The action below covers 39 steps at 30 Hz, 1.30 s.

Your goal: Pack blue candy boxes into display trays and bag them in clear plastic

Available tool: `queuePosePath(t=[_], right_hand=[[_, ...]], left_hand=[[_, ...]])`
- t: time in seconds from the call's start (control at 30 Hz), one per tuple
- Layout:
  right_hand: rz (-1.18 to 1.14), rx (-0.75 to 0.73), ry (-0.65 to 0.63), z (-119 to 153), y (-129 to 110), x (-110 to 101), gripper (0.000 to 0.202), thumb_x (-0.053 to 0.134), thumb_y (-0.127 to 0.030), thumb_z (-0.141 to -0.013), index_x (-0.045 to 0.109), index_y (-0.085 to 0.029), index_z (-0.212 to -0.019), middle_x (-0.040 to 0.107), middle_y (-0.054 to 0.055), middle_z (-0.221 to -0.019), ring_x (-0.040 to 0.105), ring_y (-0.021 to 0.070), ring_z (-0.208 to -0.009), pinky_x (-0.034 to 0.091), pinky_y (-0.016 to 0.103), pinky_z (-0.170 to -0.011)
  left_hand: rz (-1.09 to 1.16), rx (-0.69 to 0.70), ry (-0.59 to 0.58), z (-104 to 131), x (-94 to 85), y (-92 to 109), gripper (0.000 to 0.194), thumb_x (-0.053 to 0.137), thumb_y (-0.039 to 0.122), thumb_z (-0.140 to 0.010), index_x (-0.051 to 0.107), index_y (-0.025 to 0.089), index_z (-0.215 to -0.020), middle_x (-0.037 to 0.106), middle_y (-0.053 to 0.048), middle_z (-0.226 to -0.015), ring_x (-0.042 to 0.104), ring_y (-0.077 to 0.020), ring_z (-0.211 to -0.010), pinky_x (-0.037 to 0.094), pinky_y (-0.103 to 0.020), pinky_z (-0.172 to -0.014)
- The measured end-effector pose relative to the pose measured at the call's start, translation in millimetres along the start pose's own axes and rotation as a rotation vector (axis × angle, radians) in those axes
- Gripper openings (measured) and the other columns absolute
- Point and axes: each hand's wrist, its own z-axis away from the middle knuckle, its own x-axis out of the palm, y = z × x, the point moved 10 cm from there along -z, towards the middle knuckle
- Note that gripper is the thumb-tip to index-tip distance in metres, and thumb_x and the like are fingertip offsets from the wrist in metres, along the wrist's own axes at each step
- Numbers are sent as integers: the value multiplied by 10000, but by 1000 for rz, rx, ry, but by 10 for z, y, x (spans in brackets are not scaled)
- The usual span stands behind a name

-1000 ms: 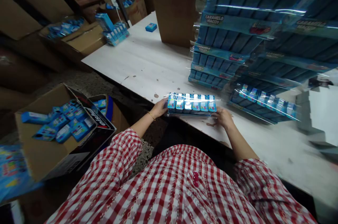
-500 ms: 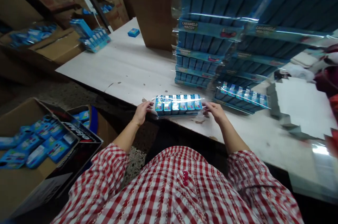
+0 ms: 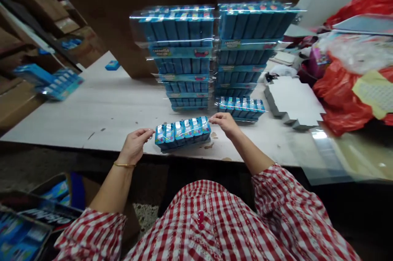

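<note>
A pack of several blue boxes [image 3: 183,133] in clear film lies slightly tilted near the front edge of the white table [image 3: 123,105]. At its left end my left hand [image 3: 135,145] pinches the film, thumb and forefinger together. My right hand [image 3: 225,123] pinches the film at the right end. Behind stand two tall stacks of wrapped blue packs, a left stack [image 3: 184,64] and a right stack [image 3: 242,56]. A single wrapped pack [image 3: 241,108] lies in front of the right stack.
Flat white card pieces [image 3: 294,99] lie to the right, beside red plastic bags [image 3: 340,93]. A display of blue boxes [image 3: 63,82] stands at the far left, and a small blue box [image 3: 112,65] lies further back. An open carton [image 3: 52,216] is below left.
The view has turned to the right, so the stacks appear further left. Both hands remain at the ends of the pack, which now sits at a slant, its right end further back.
</note>
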Motion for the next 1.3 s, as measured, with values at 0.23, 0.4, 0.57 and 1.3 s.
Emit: queuePosePath(t=[0.23, 0.4, 0.57, 1.3], right_hand=[[90, -223, 293, 193, -993, -1498, 252, 717, -345, -535, 606, -128, -600, 556, -17, -550, 469, 81, -543, 378, 240, -568], [128, -237, 548, 234, -1190, -2364, 146, 693, -200, -586, 578, -110, -579, 523, -21, -498, 422, 54, -474, 347, 201, -489], [99, -146, 700, 40, -903, -2760, 120, 649, -127, -619, 552, -113, -550, 485, -40, -447, 407, 53, -445, 339, 192, -463], [954, -601, -758, 565, 528, 1006, 265, 462, -335, -851, 657, -193, -964, 653, 83, -1014, 629, 188, -865, 488, 319, -785]], left_hand=[[101, 206, -246, -88, 1462, 1043, 240, 742, 297, -518, 648, 112, -639, 567, 4, -580, 411, -54, -524, 272, -188, -486], [79, 241, -339, -228, 2462, 1386, 168, 695, 251, -592, 620, 101, -611, 499, 33, -515, 365, -41, -477, 219, -186, -451], [-6, 232, -292, -418, 3023, 1320, 139, 648, 170, -639, 567, 102, -550, 482, 44, -479, 372, -38, -472, 267, -175, -482], [-185, -206, -302, 1407, 1193, -1389, 279, 553, 271, -754, 671, 98, -939, 680, -69, -812, 563, -92, -604, 421, -210, -568]])
